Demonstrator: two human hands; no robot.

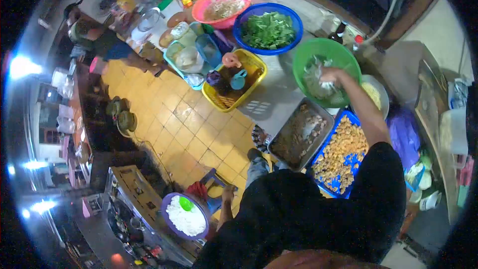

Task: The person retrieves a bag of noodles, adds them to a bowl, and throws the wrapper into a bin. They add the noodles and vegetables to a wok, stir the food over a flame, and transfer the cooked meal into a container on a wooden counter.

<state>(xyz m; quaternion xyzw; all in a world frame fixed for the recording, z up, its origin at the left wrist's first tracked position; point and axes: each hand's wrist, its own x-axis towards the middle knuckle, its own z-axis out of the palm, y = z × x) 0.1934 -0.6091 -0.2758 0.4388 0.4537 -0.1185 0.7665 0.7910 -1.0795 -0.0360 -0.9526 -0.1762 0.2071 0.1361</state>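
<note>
My right hand (328, 76) reaches into a large green basin (324, 100). Its fingers are closed on pale, whitish strands (314, 80), whose kind I cannot make out for certain. Close by that basin are a metal tray (289, 144) with brown bits in it and a blue tray (322, 185) of golden-brown fried pieces. My left hand (228, 193) hangs low at my side, apart from the trays. Nearest to it are a blue stool (213, 204) and a purple basin (167, 204) of white rice with a bright green scoop (186, 203). Its fingers are too small and dark to read.
A blue basin (300, 30) of chopped greens, a pink basin (198, 7) and a yellow crate (219, 104) line the table. Bottles (339, 32) stand by the wall. Another person (94, 35) is across the tiled floor (184, 129). A stove (137, 189) stands behind my left side.
</note>
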